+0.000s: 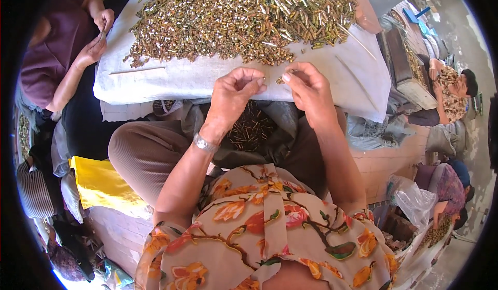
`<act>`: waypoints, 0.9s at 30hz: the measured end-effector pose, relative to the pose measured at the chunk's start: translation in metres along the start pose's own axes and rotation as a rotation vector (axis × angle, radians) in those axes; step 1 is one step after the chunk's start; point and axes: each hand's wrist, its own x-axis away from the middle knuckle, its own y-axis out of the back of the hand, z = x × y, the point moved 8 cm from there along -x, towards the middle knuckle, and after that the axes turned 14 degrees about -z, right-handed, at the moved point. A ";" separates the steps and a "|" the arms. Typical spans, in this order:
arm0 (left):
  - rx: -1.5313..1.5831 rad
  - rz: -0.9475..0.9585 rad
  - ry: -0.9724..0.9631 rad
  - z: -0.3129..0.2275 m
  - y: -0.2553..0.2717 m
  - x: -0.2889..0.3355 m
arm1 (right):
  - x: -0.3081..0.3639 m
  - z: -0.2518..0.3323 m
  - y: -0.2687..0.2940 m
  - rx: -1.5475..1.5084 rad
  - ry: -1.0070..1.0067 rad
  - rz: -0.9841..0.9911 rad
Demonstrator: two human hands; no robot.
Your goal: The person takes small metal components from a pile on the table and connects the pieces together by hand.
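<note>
A big heap of small brass-coloured metal tube pieces (pixel 233 17) covers the far part of a white cloth-covered table (pixel 207 77). Both my hands are raised over the cloth's near edge, a small gap between them. My left hand (pixel 236 95) is closed in a pinch, with a tiny dark bit at the fingertips, too small to name. Between thumb and fingers of my right hand (pixel 311 92) are small brass-coloured metal pieces (pixel 281 80). Below my hands, between my legs, a dark open bag (pixel 284 116) holds many thin coppery pieces (pixel 250 129).
Thin sticks (pixel 137 71) lie on the cloth at left and right. A co-worker (pixel 62 46) sits close at the left, hands together over the table's side. Other people (pixel 451 92) work at the right. A yellow cloth (pixel 104 183) lies by my left knee.
</note>
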 end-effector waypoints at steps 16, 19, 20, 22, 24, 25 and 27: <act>0.468 0.038 0.165 -0.016 -0.010 0.056 | 0.061 0.010 0.003 -0.089 0.193 -0.080; 0.423 0.027 0.087 -0.019 -0.008 0.057 | 0.062 0.010 0.002 -0.083 0.236 -0.082; 0.391 0.028 0.041 -0.021 -0.008 0.057 | 0.063 0.012 0.002 -0.084 0.310 -0.082; 0.359 0.030 -0.003 -0.025 -0.009 0.058 | 0.064 0.014 0.002 -0.084 0.384 -0.083; 0.296 0.005 -0.052 -0.029 -0.007 0.058 | 0.065 0.016 0.001 -0.090 0.439 -0.086; 0.295 0.003 -0.052 -0.030 -0.005 0.058 | 0.066 0.017 0.002 -0.090 0.437 -0.085; 0.190 0.088 -0.124 -0.037 -0.005 0.056 | 0.064 0.018 0.005 -0.026 0.327 -0.080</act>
